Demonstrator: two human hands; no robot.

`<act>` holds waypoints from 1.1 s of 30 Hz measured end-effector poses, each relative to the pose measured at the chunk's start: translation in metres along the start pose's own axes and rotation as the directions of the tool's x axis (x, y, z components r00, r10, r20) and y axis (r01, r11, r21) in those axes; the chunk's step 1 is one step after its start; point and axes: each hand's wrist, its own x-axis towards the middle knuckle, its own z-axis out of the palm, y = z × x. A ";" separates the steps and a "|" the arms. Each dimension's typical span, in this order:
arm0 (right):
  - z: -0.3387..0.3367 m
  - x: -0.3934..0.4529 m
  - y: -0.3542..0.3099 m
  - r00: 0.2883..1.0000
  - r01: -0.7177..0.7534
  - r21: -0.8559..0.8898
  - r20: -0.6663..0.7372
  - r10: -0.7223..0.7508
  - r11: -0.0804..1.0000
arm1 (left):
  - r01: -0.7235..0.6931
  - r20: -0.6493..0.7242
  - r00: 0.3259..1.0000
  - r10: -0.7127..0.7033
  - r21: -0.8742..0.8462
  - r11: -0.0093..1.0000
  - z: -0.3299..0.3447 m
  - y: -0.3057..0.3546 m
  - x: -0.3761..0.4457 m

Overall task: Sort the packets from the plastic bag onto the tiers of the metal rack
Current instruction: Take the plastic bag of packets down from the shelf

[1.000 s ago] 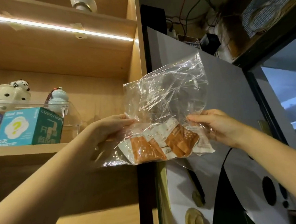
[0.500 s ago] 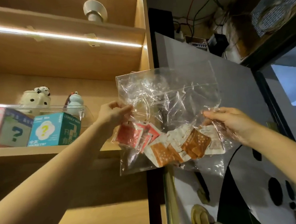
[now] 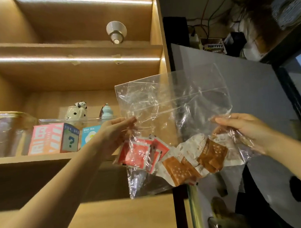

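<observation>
Both hands closed, pinching plastic bag (image 3: 172,112): left hand (image 3: 115,131), right hand (image 3: 242,127); packets (image 3: 184,157) inside.

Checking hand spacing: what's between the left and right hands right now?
Head view: the clear plastic bag spans from the left hand to the right hand. Inside it, red packets sit nearer the left hand, orange packets nearer the right.

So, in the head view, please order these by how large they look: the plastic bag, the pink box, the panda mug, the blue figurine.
1. plastic bag, though it is nearest the camera
2. pink box
3. panda mug
4. blue figurine
</observation>
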 end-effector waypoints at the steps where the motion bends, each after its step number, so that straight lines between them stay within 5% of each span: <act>1: 0.004 -0.007 0.002 1.000 -0.009 0.006 0.013 0.009 1.000 | 0.010 -0.025 1.000 -0.011 -0.014 1.000 0.000 -0.001 -0.011; 19: 0.079 -0.183 0.089 0.917 -0.356 0.042 0.210 0.340 0.934 | 0.273 -0.375 0.895 -0.240 0.037 0.961 -0.009 -0.086 -0.234; 27: 0.110 -0.289 0.147 0.775 -0.575 0.032 0.340 0.532 0.817 | 0.445 -0.480 0.789 -0.384 0.016 0.895 0.008 -0.133 -0.352; 33: 0.131 -0.364 0.187 0.619 -0.730 -0.026 0.399 0.676 0.683 | 0.631 -0.505 0.644 -0.575 -0.074 0.772 0.015 -0.169 -0.438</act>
